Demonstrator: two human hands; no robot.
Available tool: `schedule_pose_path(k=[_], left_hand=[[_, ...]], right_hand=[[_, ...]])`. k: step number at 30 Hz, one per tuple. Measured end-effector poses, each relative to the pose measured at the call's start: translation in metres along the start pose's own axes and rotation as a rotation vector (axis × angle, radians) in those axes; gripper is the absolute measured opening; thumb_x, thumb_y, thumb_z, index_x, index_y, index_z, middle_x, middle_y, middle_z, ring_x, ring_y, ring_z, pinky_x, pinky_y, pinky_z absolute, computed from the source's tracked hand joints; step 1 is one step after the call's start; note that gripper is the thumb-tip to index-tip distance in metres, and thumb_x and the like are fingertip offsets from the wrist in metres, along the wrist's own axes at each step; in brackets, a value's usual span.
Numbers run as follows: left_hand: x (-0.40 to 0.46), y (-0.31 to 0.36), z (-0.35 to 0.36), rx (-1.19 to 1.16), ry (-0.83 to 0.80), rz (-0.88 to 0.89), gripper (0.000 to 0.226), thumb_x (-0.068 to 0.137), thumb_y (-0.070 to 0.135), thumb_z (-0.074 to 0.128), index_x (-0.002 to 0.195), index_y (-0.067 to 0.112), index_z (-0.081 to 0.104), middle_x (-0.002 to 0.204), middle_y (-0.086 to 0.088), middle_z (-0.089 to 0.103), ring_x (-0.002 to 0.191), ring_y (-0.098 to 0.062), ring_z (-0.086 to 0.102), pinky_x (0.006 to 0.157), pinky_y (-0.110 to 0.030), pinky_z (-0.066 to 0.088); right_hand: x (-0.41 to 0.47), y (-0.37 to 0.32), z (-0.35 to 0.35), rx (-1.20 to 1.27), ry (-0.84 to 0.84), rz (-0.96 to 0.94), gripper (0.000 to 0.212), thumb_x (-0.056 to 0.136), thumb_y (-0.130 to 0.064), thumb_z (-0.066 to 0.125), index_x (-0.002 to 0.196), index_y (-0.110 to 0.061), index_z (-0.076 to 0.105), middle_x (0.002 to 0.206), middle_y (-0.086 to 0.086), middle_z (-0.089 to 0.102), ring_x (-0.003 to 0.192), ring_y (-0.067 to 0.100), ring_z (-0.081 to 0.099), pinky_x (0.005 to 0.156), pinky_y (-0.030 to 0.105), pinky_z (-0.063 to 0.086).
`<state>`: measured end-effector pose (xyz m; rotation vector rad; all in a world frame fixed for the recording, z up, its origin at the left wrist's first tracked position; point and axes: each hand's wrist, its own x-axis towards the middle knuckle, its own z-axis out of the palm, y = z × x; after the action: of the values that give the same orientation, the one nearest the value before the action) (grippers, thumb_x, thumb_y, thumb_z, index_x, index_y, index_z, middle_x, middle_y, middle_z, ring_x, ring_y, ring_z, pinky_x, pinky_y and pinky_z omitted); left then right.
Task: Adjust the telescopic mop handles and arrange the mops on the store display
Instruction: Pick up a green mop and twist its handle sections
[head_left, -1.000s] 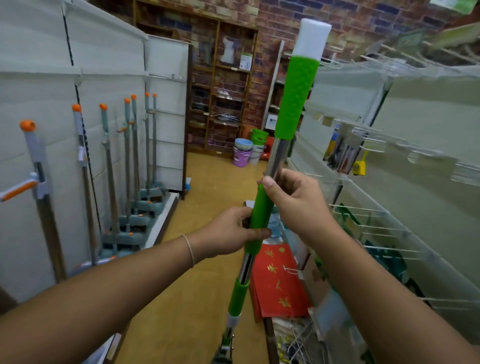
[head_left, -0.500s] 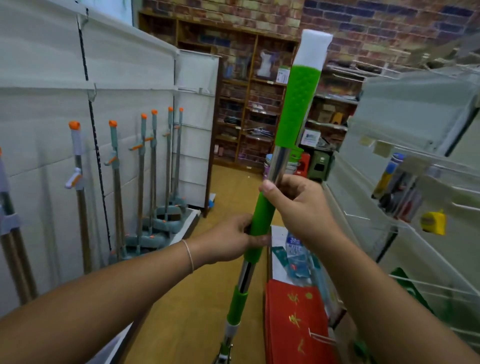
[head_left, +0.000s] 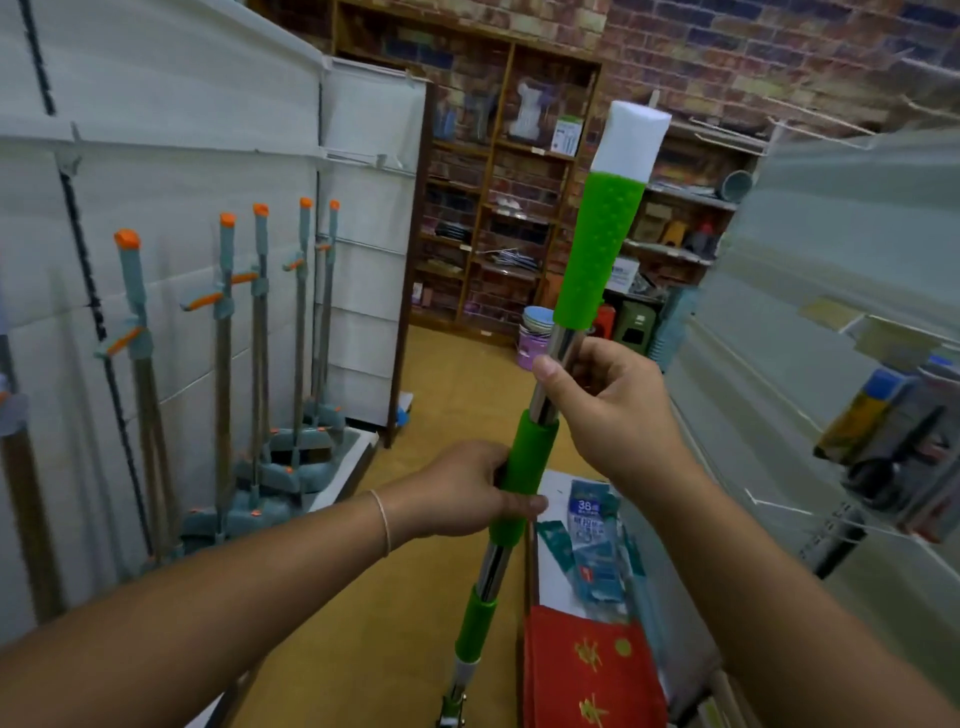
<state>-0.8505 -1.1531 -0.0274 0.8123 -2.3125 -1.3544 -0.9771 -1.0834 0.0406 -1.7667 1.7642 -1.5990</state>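
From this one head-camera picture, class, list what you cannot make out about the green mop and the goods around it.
- Mop head: the green mop handle runs off the bottom edge, head view.
- Locking collar: the left hand covers part of it; locked or loose, unknowable.
- Steel tube: partly behind the right hand.
- Bottles on the right shelf: blurred, labels unreadable.
- Back shelves: goods too small to identify.

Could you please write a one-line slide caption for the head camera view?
Left hand grips the green collar and right hand the steel tube of a telescopic mop handle.
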Motion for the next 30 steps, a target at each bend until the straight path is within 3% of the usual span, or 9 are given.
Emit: schedule_pose_path(k=[5,12,17,21,24,28,30], left_hand=[[0.079,0.0,-0.061,-0.085,-0.052,0.091,0.021,0.087,0.03,0.069,0.107,0.023,0.065,0.104,0.006,0.069,0.097,-0.007,0.065,0.081,-0.022,0.052],[0.173,0.003,-0.105,-0.209,-0.092,0.223,0.025,0.091,0.018,0.064,0.115,0.008,0.065,0.114,-0.013,0.069,0.109,-0.023,0.064,0.1,-0.038,0.05],[0.244,0.007,-0.116,-0.32,-0.149,0.296,0.029,0.093,0.009,0.059,0.121,0.002,0.061,0.111,-0.015,0.07,0.109,-0.024,0.066,0.098,-0.034,0.051],[0.306,0.001,-0.114,-0.318,-0.155,0.331,0.026,0.092,0.006,0.06,0.116,-0.003,0.063,0.099,-0.013,0.071,0.098,-0.024,0.07,0.093,-0.032,0.054],[0.35,-0.006,-0.111,-0.316,-0.097,0.336,0.025,0.091,0.005,0.061,0.114,-0.004,0.064,0.102,-0.021,0.071,0.096,-0.027,0.07,0.091,-0.033,0.056],[0.419,0.0,-0.113,-0.315,-0.102,0.304,0.018,0.088,0.005,0.065,0.106,0.001,0.068,0.101,-0.022,0.071,0.097,-0.032,0.07,0.092,-0.037,0.056],[0.452,0.005,-0.114,-0.295,-0.124,0.278,0.013,0.086,0.007,0.068,0.099,0.008,0.071,0.098,-0.015,0.074,0.098,-0.03,0.07,0.095,-0.04,0.054]], right_hand=[[0.079,0.03,0.015,-0.031,0.031,0.004,0.019,0.093,-0.016,0.066,0.084,0.001,0.063,0.063,0.0,0.06,0.051,-0.001,0.058,0.051,0.017,0.046],[0.162,0.064,0.01,-0.045,0.152,-0.009,0.019,0.094,-0.017,0.064,0.09,0.001,0.067,0.073,0.01,0.071,0.063,0.012,0.066,0.061,0.034,0.055],[0.208,0.098,0.002,-0.049,0.181,0.021,0.012,0.094,-0.017,0.065,0.083,-0.015,0.07,0.072,-0.001,0.07,0.067,0.01,0.066,0.062,0.031,0.055],[0.244,0.137,-0.007,-0.056,0.176,0.028,0.02,0.093,-0.014,0.065,0.074,-0.021,0.065,0.058,-0.013,0.063,0.054,0.0,0.059,0.048,0.017,0.046],[0.275,0.169,-0.014,-0.079,0.166,0.056,0.025,0.093,-0.017,0.066,0.069,-0.023,0.062,0.051,-0.019,0.058,0.049,-0.004,0.053,0.047,0.013,0.04],[0.331,0.206,-0.033,-0.065,0.265,0.057,0.036,0.088,-0.036,0.071,0.073,-0.005,0.062,0.06,0.003,0.048,0.055,0.011,0.045,0.053,0.032,0.037],[0.358,0.218,-0.046,-0.041,0.294,0.052,0.031,0.087,-0.039,0.072,0.078,-0.009,0.068,0.064,0.014,0.052,0.059,0.013,0.047,0.054,0.039,0.041]])
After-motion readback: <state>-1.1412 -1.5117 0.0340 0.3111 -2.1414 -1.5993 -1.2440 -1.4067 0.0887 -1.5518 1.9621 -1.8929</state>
